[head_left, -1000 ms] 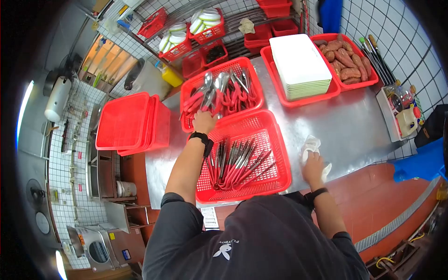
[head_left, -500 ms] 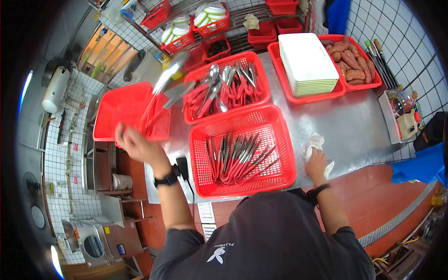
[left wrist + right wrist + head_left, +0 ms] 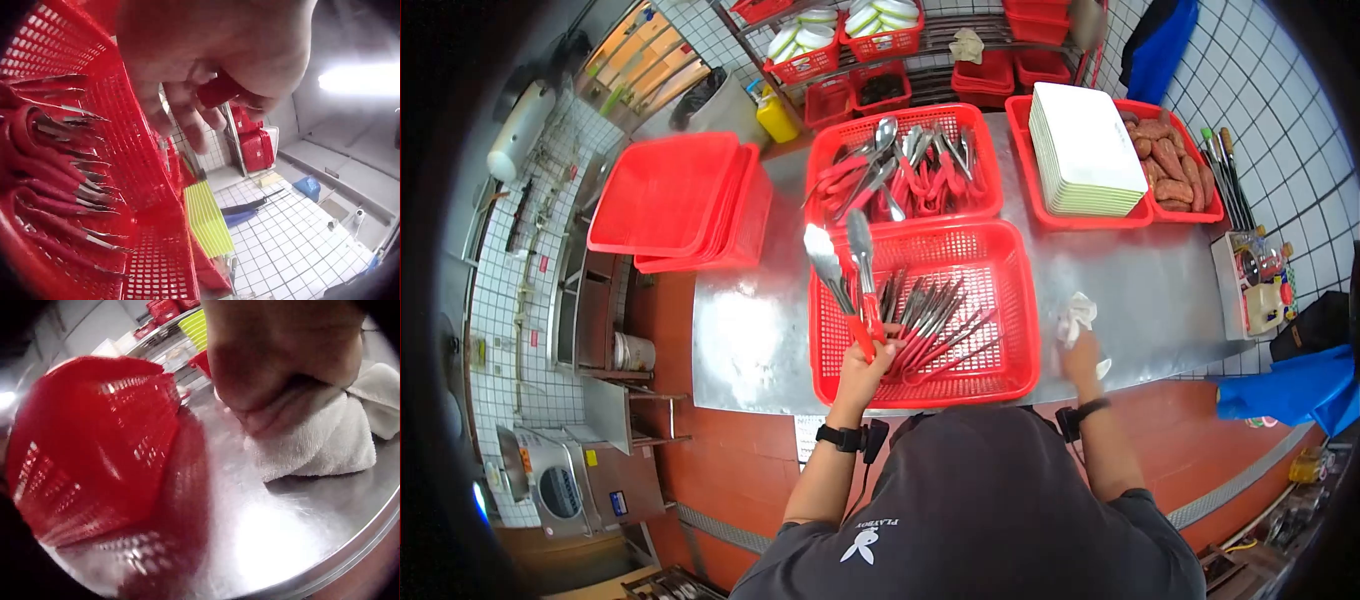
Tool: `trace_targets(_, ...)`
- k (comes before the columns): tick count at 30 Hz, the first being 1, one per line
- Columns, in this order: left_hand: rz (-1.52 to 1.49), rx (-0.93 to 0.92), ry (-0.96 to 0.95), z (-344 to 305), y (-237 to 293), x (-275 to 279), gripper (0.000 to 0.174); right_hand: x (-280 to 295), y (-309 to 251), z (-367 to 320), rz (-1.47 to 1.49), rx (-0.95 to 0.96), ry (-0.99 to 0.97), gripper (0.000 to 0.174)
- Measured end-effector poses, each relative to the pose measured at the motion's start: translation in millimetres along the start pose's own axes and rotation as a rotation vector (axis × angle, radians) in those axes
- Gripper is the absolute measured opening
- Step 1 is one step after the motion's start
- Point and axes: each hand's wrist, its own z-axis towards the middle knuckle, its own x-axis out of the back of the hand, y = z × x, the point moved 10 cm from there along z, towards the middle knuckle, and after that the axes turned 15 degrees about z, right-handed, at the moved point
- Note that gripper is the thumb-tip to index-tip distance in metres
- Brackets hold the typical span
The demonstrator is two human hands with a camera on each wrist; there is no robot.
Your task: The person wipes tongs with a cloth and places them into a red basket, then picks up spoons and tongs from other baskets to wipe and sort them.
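Observation:
My left hand [image 3: 865, 378] grips red-handled metal tongs [image 3: 828, 262] over the left side of the near red basket [image 3: 1022, 300], their silver ends pointing away from me. Inside that basket lies a row of similar tongs [image 3: 925, 340], side by side. In the left wrist view, a piece of red handle [image 3: 215, 90] shows among the fingers. Out on the steel table, right of the basket, my right hand [image 3: 1080, 360] holds a white cloth [image 3: 1082, 308]. The right wrist view shows the curled hand [image 3: 281, 362] pressing the bunched cloth [image 3: 319, 437] against the metal.
Behind the near basket stands another red basket [image 3: 992, 140] full of red-handled utensils. White trays [image 3: 1090, 140] are stacked at back right, next to sweet potatoes [image 3: 1172, 170]. Stacked red baskets [image 3: 665, 200] stand at left. The steel table [image 3: 750, 340] has its front edge near my body.
My left hand picked tongs from the far basket, swung them up and left, and brought them over the near basket. The right hand stays on the cloth.

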Motion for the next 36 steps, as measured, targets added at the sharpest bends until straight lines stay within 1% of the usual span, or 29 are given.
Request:
trace_targets(1, -0.037, 0.046, -0.047, 0, -3, -3, 0.027, 12, -2, 8, -0.007, 0.014, -0.004, 0.054)
trace_targets(2, -0.044, 0.049, -0.032, -1, -2, -2, 0.027, 19, 18, 13, 0.750, -0.194, -0.017, 0.050)
trace_targets(3, -0.022, 0.193, 0.023, -3, -5, -1, 0.026, 17, 19, 11, 1.502, -0.420, -0.034, 0.047)
trace_targets(4, 0.001, 0.337, 0.070, -5, -13, 3, 0.025, 36, 3, 13, 1.494, -0.422, -0.040, 0.047)
trace_targets(6, 0.071, 0.361, 0.103, 1, -19, 3, 0.026, 74, -35, 16, 1.654, -0.537, -0.021, 0.049)
trace_targets(7, 0.098, 0.327, 0.132, 3, -11, -1, 0.025, 88, -56, 15, 1.649, -0.536, -0.018, 0.049)
trace_targets(8, 0.125, 0.291, 0.160, 5, -4, -2, 0.025, 99, -95, 17, 1.789, -0.408, -0.113, 0.054)
trace_targets(9, 0.280, 0.157, 0.134, 8, -4, -8, 0.023, 108, -132, 16, 1.923, -0.272, -0.209, 0.060)
trace_targets(10, 0.276, 0.156, 0.127, 8, 3, -13, 0.023, 110, -151, 12, 1.920, -0.271, -0.200, 0.060)
trace_targets(12, 0.402, -0.147, 0.004, 7, 60, -43, 0.020, 104, -205, 0, 1.997, -0.161, -0.437, 0.071)
trace_targets(14, 0.522, -0.193, -0.123, 2, 77, -68, 0.024, 69, -220, -14, 1.853, -0.090, -0.632, 0.077)
trace_targets(16, 0.692, -0.180, -0.319, -6, 88, -97, 0.028, 40, -259, -34, 1.521, -0.004, -0.747, 0.074)
trace_targets(17, 0.514, -0.397, -0.275, -10, 85, -111, 0.029, 37, -272, -36, 1.518, -0.003, -0.753, 0.074)
trace_targets(18, 0.513, -0.394, -0.269, -10, 87, -108, 0.029, 39, -279, -32, 1.598, -0.076, -0.686, 0.068)
trace_targets(19, 0.625, -0.331, -0.297, -11, 84, -106, 0.029, 42, -280, -27, 1.674, -0.152, -0.618, 0.063)
trace_targets(20, 0.737, -0.264, -0.327, -12, 81, -103, 0.030, 44, -284, -25, 1.670, -0.154, -0.626, 0.063)
trace_targets(21, 0.744, -0.203, -0.375, -12, 79, -102, 0.029, 54, -283, -18, 1.735, -0.131, -0.537, 0.058)
trace_targets(22, 0.742, -0.196, -0.370, -11, 81, -99, 0.029, 62, -279, -11, 1.798, -0.108, -0.445, 0.053)
trace_targets(23, 0.678, -0.208, -0.407, -13, 85, -101, 0.028, 60, -264, -4, 1.766, -0.110, -0.397, 0.047)
trace_targets(24, 0.612, -0.221, -0.444, -15, 88, -103, 0.028, 61, -260, 0, 1.762, -0.114, -0.404, 0.047)
trace_targets(25, 0.609, -0.217, -0.440, -15, 92, -99, 0.028, 65, -252, 6, 1.777, -0.148, -0.345, 0.044)
trace_targets(26, 0.666, -0.165, -0.504, -16, 87, -97, 0.027, 70, -241, 15, 1.792, -0.178, -0.286, 0.041)
trace_targets(27, 0.723, -0.113, -0.569, -18, 80, -95, 0.026, 71, -222, 35, 1.656, 0.129, -0.269, 0.038)
trace_targets(28, 0.723, -0.112, -0.566, -19, 78, -90, 0.026, 79, -201, 51, 1.656, 0.131, -0.271, 0.038)
trace_targets(30, 0.735, -0.180, -0.573, -27, 74, -82, 0.025, 81, -174, 70, 2.098, -0.055, -0.409, 0.037)
trace_targets(32, 0.764, -0.155, -0.542, -36, 61, -67, 0.024, 152, -260, 39, 2.230, 0.125, -0.682, 0.039)
trace_targets(33, 0.790, -0.127, -0.507, -37, 56, -59, 0.024, 155, -251, 37, 2.232, 0.128, -0.674, 0.039)
trace_targets(35, 0.729, -0.142, -0.481, -38, 55, -56, 0.024, 164, -166, 46, 2.085, -0.135, 0.072, 0.043)
trace_targets(36, 0.667, -0.154, -0.453, -38, 57, -55, 0.024, 157, -161, 45, 2.080, -0.134, 0.070, 0.043)
